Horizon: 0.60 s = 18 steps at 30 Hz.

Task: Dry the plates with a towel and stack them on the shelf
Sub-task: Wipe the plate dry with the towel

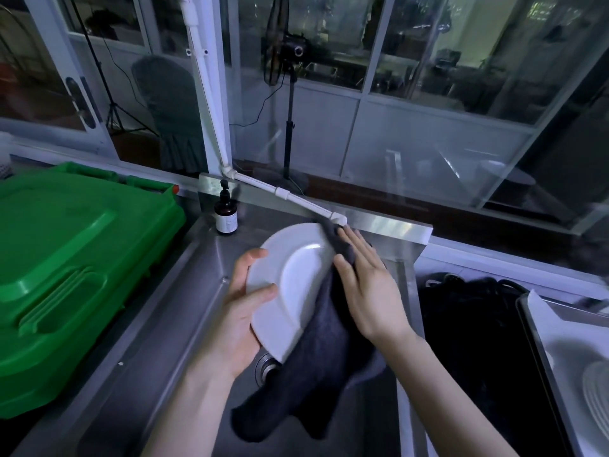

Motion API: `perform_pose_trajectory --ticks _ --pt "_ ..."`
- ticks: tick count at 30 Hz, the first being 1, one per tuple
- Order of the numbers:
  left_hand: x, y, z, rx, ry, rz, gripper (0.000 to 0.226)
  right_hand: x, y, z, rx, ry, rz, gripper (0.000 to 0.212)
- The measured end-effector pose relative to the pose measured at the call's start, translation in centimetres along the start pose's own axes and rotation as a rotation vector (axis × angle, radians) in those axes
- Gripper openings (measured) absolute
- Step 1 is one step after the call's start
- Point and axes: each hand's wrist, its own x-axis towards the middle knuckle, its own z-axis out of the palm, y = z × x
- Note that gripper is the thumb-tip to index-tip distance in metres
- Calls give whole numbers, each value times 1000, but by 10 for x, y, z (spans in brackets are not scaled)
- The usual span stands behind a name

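While I watch through the head view, the left grip (240, 311) is clasped on the white plate (296, 282) at its left rim, thumb across the face and fingers behind. It holds the plate tilted on edge above the sink (204, 258). The right grip (365, 285) is released, its fingers straight, pressing the dark towel (316, 374) flat against the plate's right half; the rest of the towel hangs below the plate's lower edge. The coming wipe, I judge, turns on one relation: the uncovered part of the plate lies left of the right grip, toward the left thumb, so the towel must travel leftward across the face. What look like more plates (596, 394) sit in a tray (527, 311) at the far right, nearer the right grip. I cannot pick out the shelf. A green lid (66, 258) and a brown pump bottle (226, 216) lie to the left.
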Motion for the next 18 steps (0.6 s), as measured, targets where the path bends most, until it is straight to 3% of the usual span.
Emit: perform_pose_trajectory --ticks 3,7,12,14,18 --pt "1 3 -4 -15 50 16 47 -31 12 9 88 90 76 50" --pt "1 0 0 -65 30 13 41 -55 4 25 -34 174 -16 51" --pt "5 -9 21 -136 84 33 25 -40 -34 35 -141 -55 -240 52" --pt "8 -14 22 -202 121 49 13 -42 -42 39 -201 -67 -309 51" --pt "13 -22 13 -188 210 54 20 -64 -30 45 -328 -51 -429 49"
